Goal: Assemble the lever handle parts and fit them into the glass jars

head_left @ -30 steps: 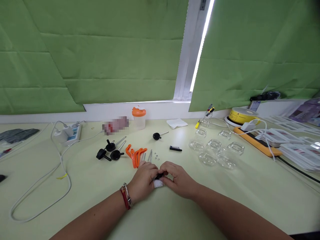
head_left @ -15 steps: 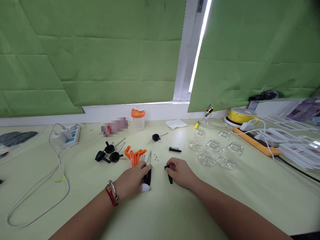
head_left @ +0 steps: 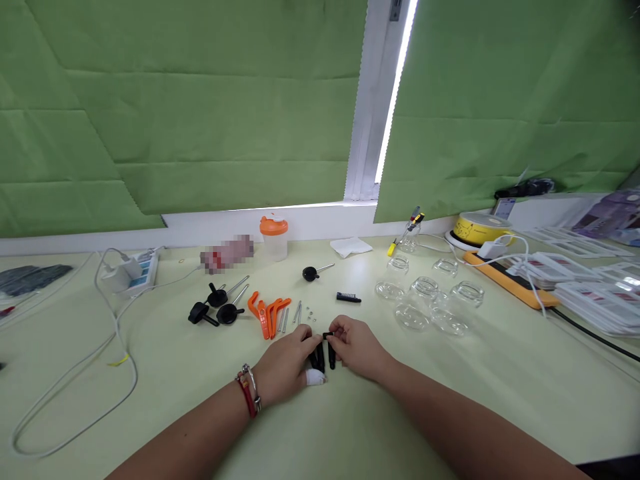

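Note:
My left hand is closed over some slim black plastic pieces on the table, a white wrap on one fingertip. Close beside it, my right hand pinches the upper end of another slim black piece. Fingers hide parts of these pieces. Just beyond the hands lie thin metal rods and several tiny metal nuts. Orange hooked parts are grouped to the left. A black part with a spring lies farther back.
Black round lids with metal tubes lie at left, another lid farther back. Several clear glass jars stand at right. An orange-topped cup, white paper, a yellow tape roll, an orange power strip and a looping white cable are around.
My left hand has slid right with the black pieces, away from the orange parts and rods, and is now close to my right hand. My right hand and its piece shifted slightly left.

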`<state>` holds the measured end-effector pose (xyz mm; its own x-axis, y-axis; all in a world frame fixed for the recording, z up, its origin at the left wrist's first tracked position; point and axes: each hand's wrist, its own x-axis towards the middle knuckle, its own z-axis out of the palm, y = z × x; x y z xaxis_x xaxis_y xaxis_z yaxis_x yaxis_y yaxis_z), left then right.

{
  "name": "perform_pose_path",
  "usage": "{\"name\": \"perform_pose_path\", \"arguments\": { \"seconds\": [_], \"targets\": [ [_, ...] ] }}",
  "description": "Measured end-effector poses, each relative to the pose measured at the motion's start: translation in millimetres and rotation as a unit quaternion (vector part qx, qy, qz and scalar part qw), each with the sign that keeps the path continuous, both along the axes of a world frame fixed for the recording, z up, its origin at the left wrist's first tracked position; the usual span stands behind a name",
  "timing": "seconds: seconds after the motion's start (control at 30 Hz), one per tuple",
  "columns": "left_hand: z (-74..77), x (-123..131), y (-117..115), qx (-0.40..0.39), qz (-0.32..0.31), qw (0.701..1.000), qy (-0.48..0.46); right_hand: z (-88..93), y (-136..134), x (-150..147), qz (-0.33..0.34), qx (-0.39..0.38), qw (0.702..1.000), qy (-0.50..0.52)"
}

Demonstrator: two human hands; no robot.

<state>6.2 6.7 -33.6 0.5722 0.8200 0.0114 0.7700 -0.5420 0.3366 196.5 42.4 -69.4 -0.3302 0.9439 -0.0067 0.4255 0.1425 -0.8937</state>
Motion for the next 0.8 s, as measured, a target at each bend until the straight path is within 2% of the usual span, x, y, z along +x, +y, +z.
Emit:
{"name": "perform_pose_path", "arguments": {
  "seconds": [0.37,0.6,0.67,0.8],
  "targets": [
    [-7.0,-0.2,2.6,0.027,0.009,1.0,-0.01,-6.1,0.9,0.0,0.034,0.014,0.999,0.019],
    [-6.5,0.0,2.3,0.024,0.026,0.999,-0.012,-3.4,0.2,0.3,0.046,0.081,0.996,-0.01],
    [-8.1,-1.1,2.7,0.027,0.03,0.999,-0.009,-0.7,4.7,4.2,0.027,0.131,0.99,-0.039],
    [-10.5,-4.3,1.9,0.034,0.036,0.998,-0.03,0.7,22.4,18.4,-0.063,0.237,0.964,-0.104]
  ]
}}
